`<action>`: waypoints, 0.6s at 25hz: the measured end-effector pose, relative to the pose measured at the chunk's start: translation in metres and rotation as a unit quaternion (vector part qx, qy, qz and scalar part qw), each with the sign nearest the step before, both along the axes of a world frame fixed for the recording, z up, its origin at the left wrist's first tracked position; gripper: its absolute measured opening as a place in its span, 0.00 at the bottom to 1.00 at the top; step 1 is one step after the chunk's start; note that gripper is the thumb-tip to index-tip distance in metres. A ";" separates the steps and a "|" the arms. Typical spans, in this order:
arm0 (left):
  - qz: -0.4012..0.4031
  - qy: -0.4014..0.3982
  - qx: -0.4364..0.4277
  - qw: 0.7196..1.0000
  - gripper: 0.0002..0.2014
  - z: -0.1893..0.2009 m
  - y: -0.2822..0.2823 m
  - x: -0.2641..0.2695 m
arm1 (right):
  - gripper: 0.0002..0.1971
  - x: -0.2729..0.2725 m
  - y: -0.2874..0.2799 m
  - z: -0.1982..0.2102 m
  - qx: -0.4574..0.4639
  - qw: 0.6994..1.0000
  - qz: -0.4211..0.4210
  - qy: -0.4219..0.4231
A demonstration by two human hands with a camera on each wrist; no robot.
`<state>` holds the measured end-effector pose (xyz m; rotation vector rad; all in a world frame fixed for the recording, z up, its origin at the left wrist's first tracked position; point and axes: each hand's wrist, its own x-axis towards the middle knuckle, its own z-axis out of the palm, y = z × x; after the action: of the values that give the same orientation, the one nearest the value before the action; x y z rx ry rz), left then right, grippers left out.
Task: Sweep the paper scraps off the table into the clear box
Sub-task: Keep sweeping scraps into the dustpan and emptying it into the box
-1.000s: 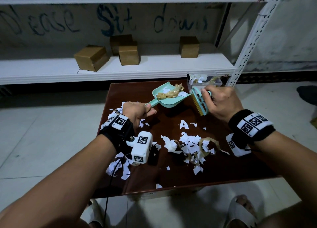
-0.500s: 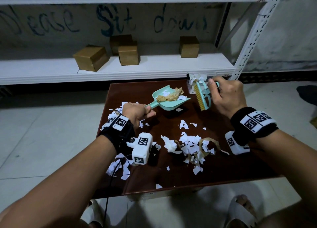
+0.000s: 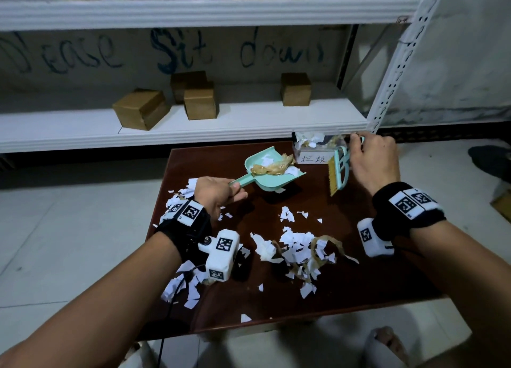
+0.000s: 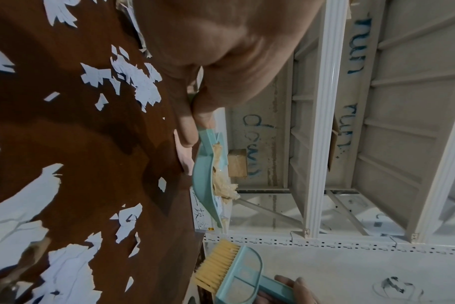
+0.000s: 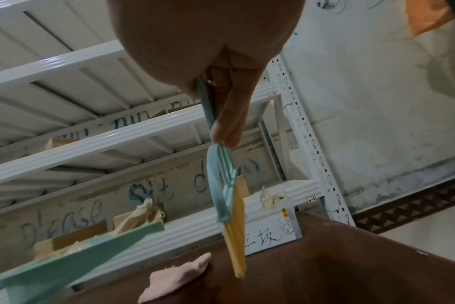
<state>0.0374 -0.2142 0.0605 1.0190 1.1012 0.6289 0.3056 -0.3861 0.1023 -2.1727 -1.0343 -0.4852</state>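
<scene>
My left hand (image 3: 218, 192) grips the handle of a mint-green dustpan (image 3: 272, 172), held above the brown table (image 3: 359, 279). The dustpan (image 4: 207, 181) carries white scraps and a crumpled tan strip (image 3: 272, 167). My right hand (image 3: 370, 160) grips a mint brush (image 3: 338, 171) with yellow bristles pointing down, lifted just right of the dustpan. The brush (image 5: 225, 197) hangs in front of the clear box (image 3: 313, 149), which stands at the table's far right corner with scraps inside and a handwritten label. White paper scraps (image 3: 296, 246) lie heaped mid-table, with more (image 3: 182, 284) at the left edge.
A white metal shelf (image 3: 179, 127) runs behind the table and bears several brown cardboard boxes (image 3: 139, 109). Its perforated upright (image 3: 395, 60) rises just beyond the clear box. Pale floor tiles surround the table. Sandalled feet (image 3: 390, 340) show below the near edge.
The dustpan has risen off the table and shifted toward the clear box. My right hand has carried the brush up and to the right, away from the dustpan's mouth. The view has tilted upward.
</scene>
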 end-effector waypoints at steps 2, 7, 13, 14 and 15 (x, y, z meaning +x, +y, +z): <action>-0.003 0.005 0.007 1.000 0.06 0.006 0.004 0.012 | 0.24 0.014 0.000 0.004 0.018 1.000 -0.016 0.015; -0.015 0.024 0.007 1.000 0.04 0.019 0.026 0.073 | 0.24 0.039 -0.002 0.008 0.039 0.998 -0.044 0.038; -0.079 0.057 -0.024 0.995 0.09 0.027 0.028 0.145 | 0.30 0.057 -0.002 0.009 0.093 0.991 -0.052 0.084; -0.088 0.062 -0.023 0.994 0.10 0.024 0.028 0.155 | 0.31 0.062 -0.003 0.008 0.102 0.989 -0.054 0.097; -0.097 0.070 -0.018 0.993 0.11 0.023 0.027 0.163 | 0.31 0.066 -0.003 0.007 0.104 0.987 -0.057 0.105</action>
<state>0.2008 -0.1870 0.0839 1.1363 1.1149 0.3855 0.3718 -0.3886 0.1091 -2.0513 -0.7153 -0.3872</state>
